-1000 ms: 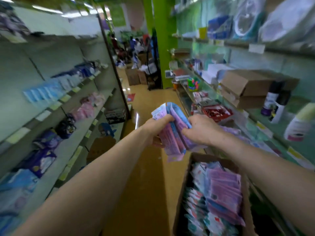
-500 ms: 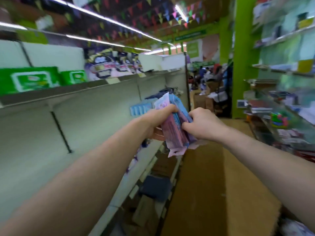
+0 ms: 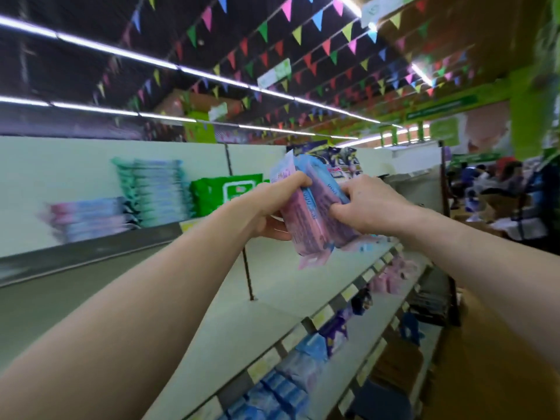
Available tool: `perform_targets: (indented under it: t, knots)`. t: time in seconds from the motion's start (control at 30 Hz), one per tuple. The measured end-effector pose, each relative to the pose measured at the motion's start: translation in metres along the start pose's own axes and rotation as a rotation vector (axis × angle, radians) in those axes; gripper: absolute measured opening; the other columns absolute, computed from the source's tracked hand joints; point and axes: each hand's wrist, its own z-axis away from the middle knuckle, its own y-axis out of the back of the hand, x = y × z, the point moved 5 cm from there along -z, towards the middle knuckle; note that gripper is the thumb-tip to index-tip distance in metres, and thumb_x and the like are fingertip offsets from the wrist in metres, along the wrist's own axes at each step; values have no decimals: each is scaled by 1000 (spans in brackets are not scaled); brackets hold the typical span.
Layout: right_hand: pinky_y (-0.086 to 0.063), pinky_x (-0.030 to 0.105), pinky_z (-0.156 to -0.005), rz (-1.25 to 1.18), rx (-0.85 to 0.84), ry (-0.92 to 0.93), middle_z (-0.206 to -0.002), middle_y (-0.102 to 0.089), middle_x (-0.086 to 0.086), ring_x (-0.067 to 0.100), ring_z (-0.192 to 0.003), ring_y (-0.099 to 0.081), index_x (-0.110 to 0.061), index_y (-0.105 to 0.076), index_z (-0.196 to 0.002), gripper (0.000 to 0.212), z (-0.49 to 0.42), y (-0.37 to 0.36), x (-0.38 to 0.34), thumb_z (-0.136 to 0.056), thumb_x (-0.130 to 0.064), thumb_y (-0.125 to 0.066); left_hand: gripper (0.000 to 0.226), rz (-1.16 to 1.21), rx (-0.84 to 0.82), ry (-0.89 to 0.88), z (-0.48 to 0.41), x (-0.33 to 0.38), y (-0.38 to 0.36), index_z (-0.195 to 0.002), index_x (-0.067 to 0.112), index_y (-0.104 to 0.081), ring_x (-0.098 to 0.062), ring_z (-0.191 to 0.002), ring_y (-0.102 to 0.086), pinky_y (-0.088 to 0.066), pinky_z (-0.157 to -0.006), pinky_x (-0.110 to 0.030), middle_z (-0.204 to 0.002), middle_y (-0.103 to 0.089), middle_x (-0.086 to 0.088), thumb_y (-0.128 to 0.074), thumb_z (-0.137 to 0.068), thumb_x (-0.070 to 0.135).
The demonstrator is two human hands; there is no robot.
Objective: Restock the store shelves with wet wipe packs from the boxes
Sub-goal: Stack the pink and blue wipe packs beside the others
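Note:
I hold a bundle of pink and blue wet wipe packs (image 3: pixel 312 216) upright between both hands, in front of the left shelving. My left hand (image 3: pixel 269 207) grips the bundle's left side, thumb over the top. My right hand (image 3: pixel 369 207) grips its right side with curled fingers. The bundle hangs in the air above a bare stretch of the pale shelf (image 3: pixel 272 286). On the upper shelf stand teal packs (image 3: pixel 154 192), a green pack (image 3: pixel 227 192) and a low stack of pink and blue packs (image 3: pixel 88 218). The box is out of view.
Lower shelves hold blue packs (image 3: pixel 281 386), purple packs (image 3: pixel 333 328) and pink packs (image 3: pixel 391 277), with price labels along the edges. A dark upright strut (image 3: pixel 245 268) divides the back panel. People and cardboard boxes (image 3: pixel 497 195) crowd the aisle's far end at right.
My view swung left and up from the box and aisle to the left shelving. Both hands carried the bundle up toward the upper shelf, keeping the same grip.

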Motion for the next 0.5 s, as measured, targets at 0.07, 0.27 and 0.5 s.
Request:
perform_targets:
  t: [0.07, 0.27, 0.5]
  knots:
    - [-34, 31, -52, 9, 14, 61, -65, -52, 5, 22, -61, -49, -13, -49, -65, 27, -14, -1, -25, -87, -28, -56, 28, 7, 41, -10, 5, 6, 26, -95, 15, -59, -22, -71, -64, -57, -66, -31, -82, -65, -8, -59, -86, 41]
    - [-35, 30, -53, 33, 29, 205, -67, -50, 3, 23, -65, -49, -16, -46, -65, 31, -51, -8, -91, -88, -34, -56, 27, 30, 192, -32, 20, 21, 98, -88, 13, -56, -21, -68, -63, -57, -67, -32, -77, -63, -9, -57, -88, 40]
    - [-44, 31, -67, -98, 22, 414, -76, -56, 2, 26, -79, -57, -15, -64, -85, 18, -96, -37, -154, -85, -31, -56, 27, 8, 442, -34, 31, 20, 175, -95, 14, -56, -22, -65, -64, -56, -61, -32, -78, -62, -9, -61, -86, 40]
